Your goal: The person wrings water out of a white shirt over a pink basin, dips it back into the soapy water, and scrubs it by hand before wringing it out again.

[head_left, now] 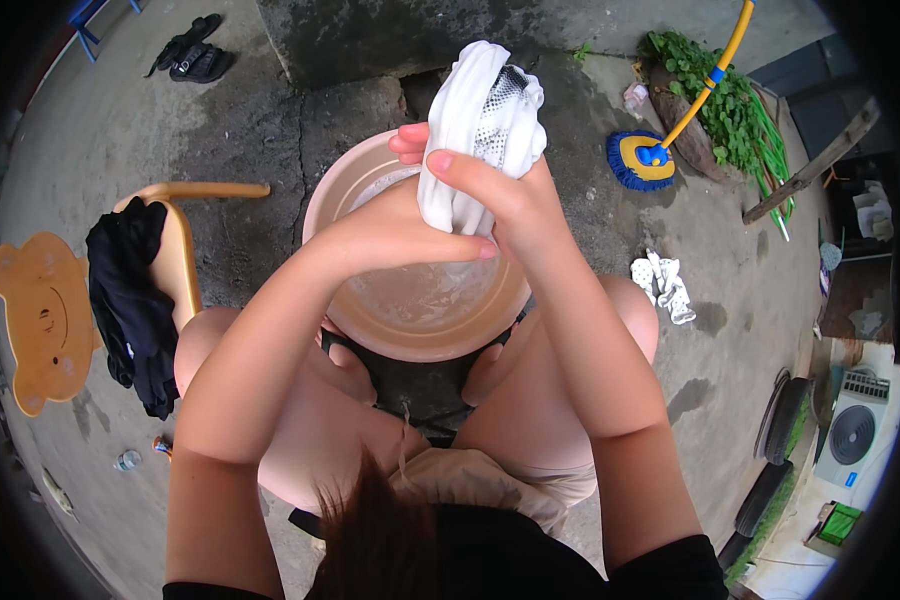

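Observation:
Over the basin, a bunched white cloth with a black dotted patch is gripped between my two hands. My left hand is closed on its lower end, the thumb stretched across toward the right. My right hand is closed around it higher up, thumb pressed on the front. Several fingertips show past the cloth's left side; the rest are hidden. Below stands a round pinkish-beige basin with cloudy, sudsy water in it, between my feet.
A bear-faced tan chair holds black clothing on the left. A spotted white cloth lies on the ground at right, below a blue-and-yellow brush. Black sandals lie far left; leafy greens lie far right.

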{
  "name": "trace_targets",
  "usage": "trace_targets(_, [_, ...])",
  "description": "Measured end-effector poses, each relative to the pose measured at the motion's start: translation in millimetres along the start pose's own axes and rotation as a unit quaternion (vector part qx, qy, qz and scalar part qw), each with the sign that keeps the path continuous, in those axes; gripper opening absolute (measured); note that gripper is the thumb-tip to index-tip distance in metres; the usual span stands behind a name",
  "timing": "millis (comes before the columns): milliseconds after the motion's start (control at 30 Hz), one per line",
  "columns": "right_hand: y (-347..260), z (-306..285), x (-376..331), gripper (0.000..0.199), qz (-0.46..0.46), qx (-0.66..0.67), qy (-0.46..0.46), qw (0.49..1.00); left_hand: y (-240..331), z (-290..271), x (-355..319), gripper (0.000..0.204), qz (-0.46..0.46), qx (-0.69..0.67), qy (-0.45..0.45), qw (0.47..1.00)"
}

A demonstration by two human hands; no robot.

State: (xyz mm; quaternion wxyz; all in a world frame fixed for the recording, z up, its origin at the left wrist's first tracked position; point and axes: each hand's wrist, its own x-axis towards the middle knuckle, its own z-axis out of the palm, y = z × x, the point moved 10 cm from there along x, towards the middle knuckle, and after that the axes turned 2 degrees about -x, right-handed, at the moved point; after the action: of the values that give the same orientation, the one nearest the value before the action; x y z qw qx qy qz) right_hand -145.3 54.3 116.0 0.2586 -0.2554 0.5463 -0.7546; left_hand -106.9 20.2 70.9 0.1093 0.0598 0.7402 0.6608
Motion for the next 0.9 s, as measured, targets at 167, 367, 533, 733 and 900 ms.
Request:
trace_targets(167, [-3, -8, -1, 0.030, 0.058, 0.037, -0.008, 0.998, -7, -1, 2, 0.041, -0.013, -0.059, 0.115, 0.991])
trace_targets(367, [0, -6, -3, 0.038, 0.093, 0.066, -0.033, 0.993, -6, 13, 7, 0.042, -0.051, 0.007, 0.110, 0.993])
trace_targets(533, [1, -6, -5, 0.038, 0.112, 0.099, -0.042, 0.988, -3, 18, 10, 0.035, 0.068, -0.037, 0.155, 0.985])
trace_targets(733, [-1, -12, -2, 0.033, 0.098, 0.117, -0.021, 0.988, -6, 18, 13, 0.032, 0.042, -0.012, 0.146, 0.988])
trace_targets(900, [-7, -23, 2, 0.038, 0.086, -0.027, 0.005, 0.996, -8, 0, 3, 0.042, 0.021, -0.009, 0.180, 0.983])
